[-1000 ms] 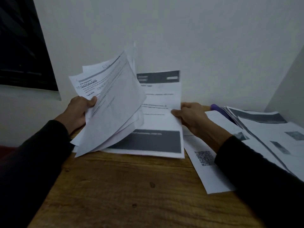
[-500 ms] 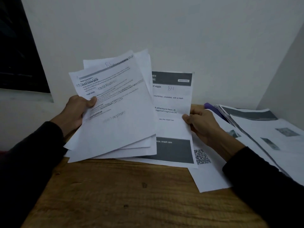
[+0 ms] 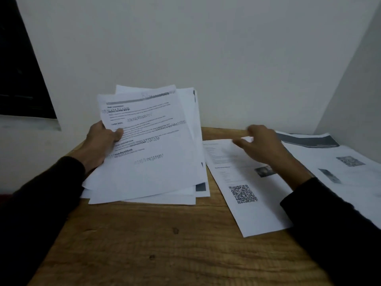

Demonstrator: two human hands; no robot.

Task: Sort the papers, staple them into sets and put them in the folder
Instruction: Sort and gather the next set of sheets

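On the brown wooden bench (image 3: 165, 244), the left hand (image 3: 101, 143) grips a fanned sheaf of white printed papers (image 3: 148, 149) by its left edge, tilted up, probably to keep unsorted sheets readable. Beside it, the right hand (image 3: 261, 145), blurred, hovers with loosely spread fingers over a flat white sheet bearing a QR code (image 3: 243, 193), seemingly holding nothing.

White papers (image 3: 152, 153) with black print, a black QR-code sheet (image 3: 247, 195), brown wood-grain table (image 3: 165, 244).
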